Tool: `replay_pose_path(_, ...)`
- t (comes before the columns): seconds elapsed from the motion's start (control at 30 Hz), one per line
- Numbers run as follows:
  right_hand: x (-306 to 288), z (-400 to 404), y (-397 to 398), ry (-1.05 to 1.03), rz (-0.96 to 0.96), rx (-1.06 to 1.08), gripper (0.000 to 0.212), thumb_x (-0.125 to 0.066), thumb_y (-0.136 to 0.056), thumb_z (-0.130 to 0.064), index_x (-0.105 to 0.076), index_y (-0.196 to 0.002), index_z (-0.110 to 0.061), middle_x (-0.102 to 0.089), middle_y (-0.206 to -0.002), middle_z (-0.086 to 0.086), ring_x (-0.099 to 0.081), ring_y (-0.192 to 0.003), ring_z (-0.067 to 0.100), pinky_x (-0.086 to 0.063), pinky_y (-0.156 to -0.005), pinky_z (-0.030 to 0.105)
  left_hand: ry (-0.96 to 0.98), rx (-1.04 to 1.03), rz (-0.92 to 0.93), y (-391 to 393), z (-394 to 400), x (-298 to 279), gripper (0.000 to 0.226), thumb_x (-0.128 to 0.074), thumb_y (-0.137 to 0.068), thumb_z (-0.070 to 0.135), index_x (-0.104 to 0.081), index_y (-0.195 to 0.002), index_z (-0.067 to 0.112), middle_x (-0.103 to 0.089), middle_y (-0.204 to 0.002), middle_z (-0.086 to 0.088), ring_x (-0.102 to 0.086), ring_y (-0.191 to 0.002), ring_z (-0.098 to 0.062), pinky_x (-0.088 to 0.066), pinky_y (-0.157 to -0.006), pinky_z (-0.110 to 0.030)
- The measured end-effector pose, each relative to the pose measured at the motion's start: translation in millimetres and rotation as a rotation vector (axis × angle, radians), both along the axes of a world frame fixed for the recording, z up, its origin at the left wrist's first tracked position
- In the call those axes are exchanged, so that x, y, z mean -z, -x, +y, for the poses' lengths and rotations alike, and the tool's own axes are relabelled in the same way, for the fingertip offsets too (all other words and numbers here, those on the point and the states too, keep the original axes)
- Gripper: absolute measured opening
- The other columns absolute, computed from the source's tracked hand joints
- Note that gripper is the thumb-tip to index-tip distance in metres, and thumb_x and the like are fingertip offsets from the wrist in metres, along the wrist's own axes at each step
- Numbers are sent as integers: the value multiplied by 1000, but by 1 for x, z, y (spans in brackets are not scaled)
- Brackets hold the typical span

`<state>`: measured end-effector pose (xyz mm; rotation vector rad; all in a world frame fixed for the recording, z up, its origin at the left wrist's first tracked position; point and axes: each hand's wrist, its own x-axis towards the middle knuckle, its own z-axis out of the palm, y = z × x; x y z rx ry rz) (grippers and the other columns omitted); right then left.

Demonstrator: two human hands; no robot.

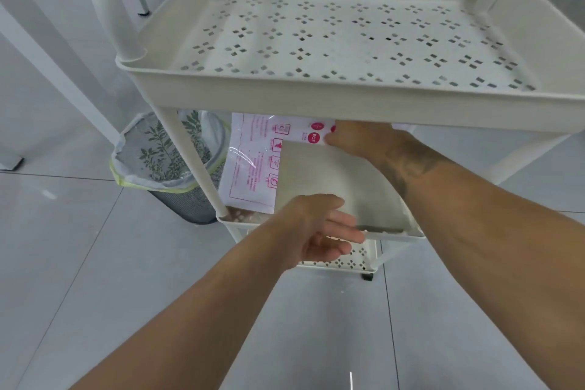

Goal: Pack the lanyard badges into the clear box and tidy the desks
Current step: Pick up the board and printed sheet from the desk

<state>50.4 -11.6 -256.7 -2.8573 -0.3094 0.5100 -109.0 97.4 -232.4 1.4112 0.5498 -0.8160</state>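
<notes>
In the head view, at the centre of the frame, the right hand is reaching under the cart's top tray and pinching the far edge of a white paper pack printed in pink, which is lying on the middle shelf. The left hand is hovering with relaxed, straight fingers at the shelf's near rim, gripping nothing. No lanyard badges or clear box are showing. Sliding the pack in flat, steadied at the rim, would probably work best. A lined wastebasket is standing at left.
</notes>
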Motion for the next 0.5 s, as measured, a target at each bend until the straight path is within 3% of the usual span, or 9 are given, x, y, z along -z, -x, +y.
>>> replay_pose_path(0.1,-7,-3,17,-33,46,0,41,-45,-99,-33,-51,-132,-11,-57,-129,11,-53,-119,33,-38,-85,34,-175,-117,-221,1,9,2,21,-55,-96,23,-69,-102,8,-77,-87,-3,-64,-55,-19,-58,-54,-28)
replay_pose_path(0.2,-11,-9,34,-8,-206,51,43,-54,-92,-44,-56,-123,-14,-61,-122,7,-57,-111,30,-40,-83,31,-463,-129,-573,6,19,8,19,-54,-96,29,-68,-104,19,-72,-94,10,-68,-74,-13,-60,-76,-38)
replay_pose_path(0.3,-6,-18,57,-94,-399,98,50,-58,-85,-49,-56,-122,-16,-62,-122,6,-57,-113,31,-47,-95,38,-782,-13,-847,15,31,15,30,-53,-96,38,-59,-124,28,-62,-119,17,-58,-105,-3,-46,-88,-23)
replay_pose_path(0.37,-3,-25,79,-183,-461,93,53,-58,-85,-48,-53,-128,-18,-59,-128,5,-52,-120,30,-43,-100,41,-902,39,-982,20,36,17,42,-54,-95,40,-52,-134,25,-53,-137,11,-45,-126,-9,-35,-100,-22)
replay_pose_path(0.5,-6,-34,134,-229,-590,62,71,-48,-86,-53,-37,-146,-17,-44,-147,7,-37,-138,27,-34,-112,44,-1097,141,-1090,31,41,15,67,-43,-93,57,-37,-148,19,-32,-157,2,-21,-146,-16,-15,-113,-26)
